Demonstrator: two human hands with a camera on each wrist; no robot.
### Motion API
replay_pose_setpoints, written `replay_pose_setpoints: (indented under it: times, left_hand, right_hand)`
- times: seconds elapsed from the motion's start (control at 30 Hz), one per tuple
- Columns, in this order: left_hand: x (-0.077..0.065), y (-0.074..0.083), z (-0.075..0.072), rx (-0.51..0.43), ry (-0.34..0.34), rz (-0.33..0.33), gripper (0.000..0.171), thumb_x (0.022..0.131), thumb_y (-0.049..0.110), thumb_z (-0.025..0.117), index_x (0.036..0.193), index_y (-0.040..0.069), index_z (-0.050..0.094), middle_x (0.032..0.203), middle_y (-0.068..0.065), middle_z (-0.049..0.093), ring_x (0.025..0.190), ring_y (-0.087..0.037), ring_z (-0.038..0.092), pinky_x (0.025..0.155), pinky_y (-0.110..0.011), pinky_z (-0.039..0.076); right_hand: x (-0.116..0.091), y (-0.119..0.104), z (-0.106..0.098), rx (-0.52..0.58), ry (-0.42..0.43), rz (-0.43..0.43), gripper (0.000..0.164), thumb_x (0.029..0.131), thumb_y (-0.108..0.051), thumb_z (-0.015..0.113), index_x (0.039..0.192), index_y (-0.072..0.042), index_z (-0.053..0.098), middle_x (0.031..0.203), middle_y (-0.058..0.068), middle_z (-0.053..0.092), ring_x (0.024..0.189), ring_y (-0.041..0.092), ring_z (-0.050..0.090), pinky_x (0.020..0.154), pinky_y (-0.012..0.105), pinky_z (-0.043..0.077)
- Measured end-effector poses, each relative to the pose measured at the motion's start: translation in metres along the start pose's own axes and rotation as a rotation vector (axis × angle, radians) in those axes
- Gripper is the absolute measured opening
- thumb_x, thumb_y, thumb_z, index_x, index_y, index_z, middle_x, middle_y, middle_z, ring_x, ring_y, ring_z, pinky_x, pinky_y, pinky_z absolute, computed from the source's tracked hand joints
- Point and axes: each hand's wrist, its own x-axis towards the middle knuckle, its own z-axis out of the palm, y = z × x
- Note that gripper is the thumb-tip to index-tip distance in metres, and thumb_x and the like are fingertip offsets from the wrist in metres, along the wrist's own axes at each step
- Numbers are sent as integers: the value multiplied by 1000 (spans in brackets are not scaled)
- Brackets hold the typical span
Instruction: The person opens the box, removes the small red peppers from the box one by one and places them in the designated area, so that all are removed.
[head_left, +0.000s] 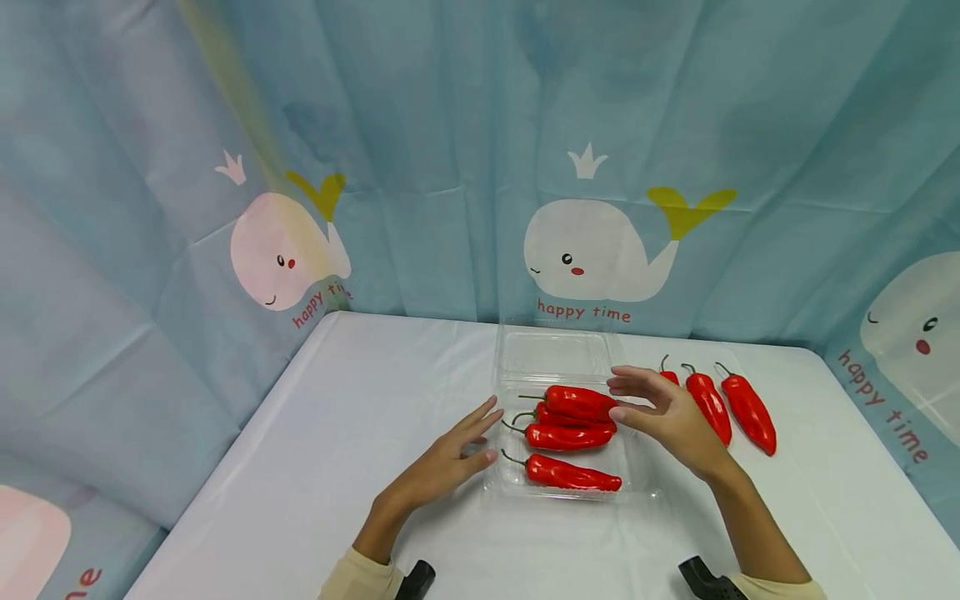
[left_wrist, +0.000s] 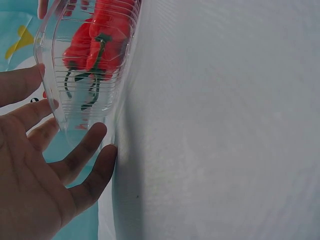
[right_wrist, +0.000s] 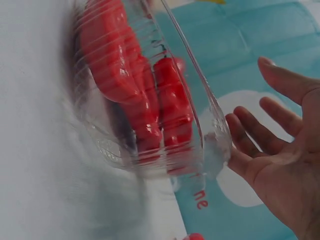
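Note:
A clear plastic clamshell box point(head_left: 611, 460) lies on the table with several red peppers point(head_left: 564, 437) inside, their green stems pointing left. Its lid point(head_left: 556, 353) is folded back toward the curtain. My left hand point(head_left: 442, 467) is at the box's left end, fingers spread; in the left wrist view its fingertips are right at the clear wall. On the opposite side, my right hand point(head_left: 675, 421) has relaxed fingers and holds nothing. Its fingertips reach over the box's right edge in the head view, and the right wrist view shows the palm facing the box wall.
To the right of the box, three more red peppers lie on the white tabletop, the outermost pepper point(head_left: 750, 414) nearest the table's right side. A blue curtain point(head_left: 442, 158) with whale prints hangs along the back and sides of the table.

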Motion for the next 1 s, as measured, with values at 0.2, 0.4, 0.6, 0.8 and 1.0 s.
replay_pose_setpoints:
  times: [0.2, 0.4, 0.6, 0.8, 1.0]
  left_hand:
    - [0, 0, 0, 5, 1, 5, 62, 110, 29, 57, 167, 15, 35, 179, 0, 16, 138, -36, 57, 113, -59, 48]
    - [1, -1, 0, 5, 3, 1, 62, 110, 28, 58, 167, 16, 36, 179, 0, 16, 138, -35, 58, 113, -58, 48]
    - [0, -1, 1, 1, 4, -1, 62, 110, 28, 58, 167, 16, 36, 179, 0, 16, 138, -36, 58, 113, -58, 48]
    - [0, -1, 1, -1, 3, 1, 62, 110, 29, 58, 167, 16, 36, 179, 0, 16, 138, -35, 58, 113, -58, 48]
    - [0, 0, 1, -2, 4, 3, 62, 110, 28, 58, 167, 16, 36, 179, 0, 16, 138, -35, 58, 113, -58, 48]
  right_hand:
    - [2, 2, 7, 4, -27, 15, 63, 95, -18, 79, 151, -6, 54, 144, 19, 63, 132, 41, 61, 92, 28, 60]
    - [4, 5, 14, 8, -59, 23, 63, 94, -20, 80, 150, -9, 55, 145, 17, 63, 134, 43, 60, 96, 29, 59]
    - [7, 9, 19, -19, -51, 14, 64, 93, -21, 81, 150, -9, 56, 146, 15, 64, 135, 41, 60, 98, 29, 58]
    - [10, 11, 23, -74, -43, 6, 65, 91, -25, 83, 149, -13, 57, 146, 12, 65, 134, 37, 61, 103, 41, 58]
    - [13, 12, 25, -82, -58, -7, 65, 92, -25, 83, 150, -12, 57, 147, 13, 64, 135, 38, 61, 102, 45, 58]
